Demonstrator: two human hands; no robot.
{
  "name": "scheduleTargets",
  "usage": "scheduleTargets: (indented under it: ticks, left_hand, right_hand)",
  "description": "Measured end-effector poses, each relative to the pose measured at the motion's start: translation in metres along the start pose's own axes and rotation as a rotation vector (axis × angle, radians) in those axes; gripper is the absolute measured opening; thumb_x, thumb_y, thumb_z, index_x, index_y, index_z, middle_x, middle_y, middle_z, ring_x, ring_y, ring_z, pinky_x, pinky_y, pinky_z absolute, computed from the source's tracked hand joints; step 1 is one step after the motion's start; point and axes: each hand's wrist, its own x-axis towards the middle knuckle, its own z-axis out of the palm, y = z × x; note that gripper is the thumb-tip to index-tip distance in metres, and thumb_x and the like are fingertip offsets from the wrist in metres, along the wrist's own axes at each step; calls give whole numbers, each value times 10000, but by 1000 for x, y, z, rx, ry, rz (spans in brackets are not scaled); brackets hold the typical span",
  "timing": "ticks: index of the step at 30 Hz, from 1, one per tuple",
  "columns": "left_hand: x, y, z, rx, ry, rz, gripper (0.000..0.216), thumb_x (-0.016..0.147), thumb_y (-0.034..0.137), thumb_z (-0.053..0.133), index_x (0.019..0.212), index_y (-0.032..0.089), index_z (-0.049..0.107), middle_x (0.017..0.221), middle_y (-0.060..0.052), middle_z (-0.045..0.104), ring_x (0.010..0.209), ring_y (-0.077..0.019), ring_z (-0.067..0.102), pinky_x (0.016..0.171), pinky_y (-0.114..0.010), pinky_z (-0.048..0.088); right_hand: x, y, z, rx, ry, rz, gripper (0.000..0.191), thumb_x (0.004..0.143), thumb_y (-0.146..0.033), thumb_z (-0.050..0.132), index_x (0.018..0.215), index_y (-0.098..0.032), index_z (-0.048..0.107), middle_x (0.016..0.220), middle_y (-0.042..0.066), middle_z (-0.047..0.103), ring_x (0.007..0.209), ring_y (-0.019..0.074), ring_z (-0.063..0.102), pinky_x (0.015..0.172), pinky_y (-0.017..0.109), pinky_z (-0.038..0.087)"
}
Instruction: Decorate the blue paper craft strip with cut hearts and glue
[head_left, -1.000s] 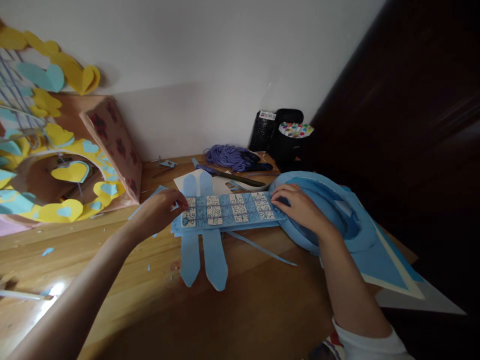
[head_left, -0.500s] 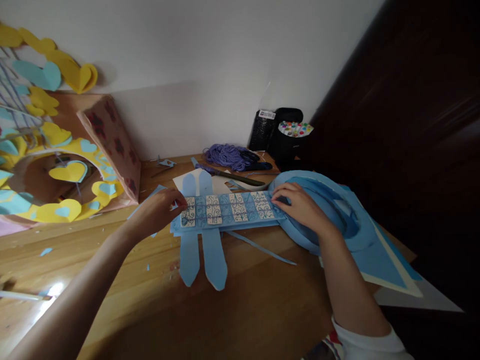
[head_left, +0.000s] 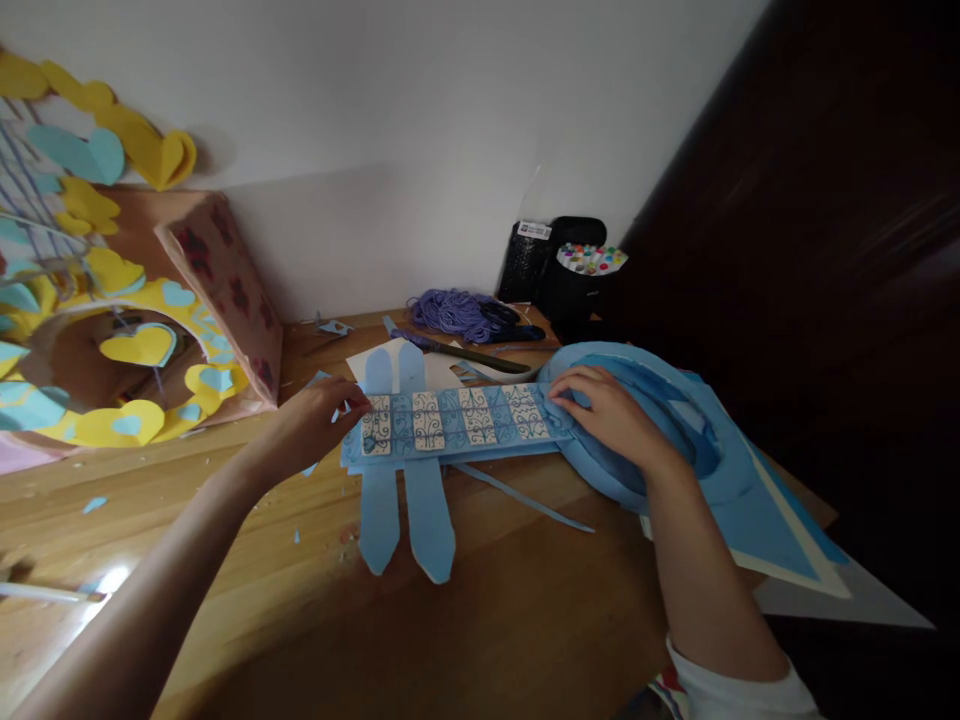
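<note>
A long blue paper strip with white and blue panels in curly line patterns lies across the wooden table. Thin purple string runs lengthwise over the panels. At the strip's left end, my left hand pinches thumb and forefinger together on what looks like the string. Above the right end, my right hand is pinched in the same way, close to a blue ring-shaped paper piece. Two blue pointed paper strips stick out from beneath the panels.
Behind the strip lie a bundle of purple cord and dark-handled scissors. A black case of markers stands by the wall. Leftward is a cardboard box with paper hearts. Blue sheets lie at right.
My right hand has shifted slightly right, off the last white panel. My left hand has edged slightly left. The paper strip stays in place.
</note>
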Motion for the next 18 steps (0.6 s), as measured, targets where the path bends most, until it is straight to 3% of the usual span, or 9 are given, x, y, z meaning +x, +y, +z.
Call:
scheduleTargets:
  ticks: [11,15,18]
  left_hand:
    - [-6,-4,0,-33,66,-8,232,892,318,430,945,179,608,917,-59,634,792,-177,592,735,-328,468]
    - [-12,0,-5,-39,250,-52,304,904,360,441,1146,202,532,1059,-71,575,846,-167,579,779,-331,468]
    - [-28,8,-18,9,442,-190,306,899,364,464,1147,189,506,945,-43,557,809,-160,546,729,-291,445]
  right_hand:
    - [0,-2,1,2,-1,13,146,885,-240,484,876,-205,626,987,76,638,993,243,537,901,384,420]
    - [0,-1,0,-3,36,83,202,895,-305,431,854,-224,612,982,64,647,993,245,542,913,392,408]
    - [-1,1,-2,-12,107,186,292,900,-356,356,755,-230,576,887,67,651,932,254,562,868,410,413]
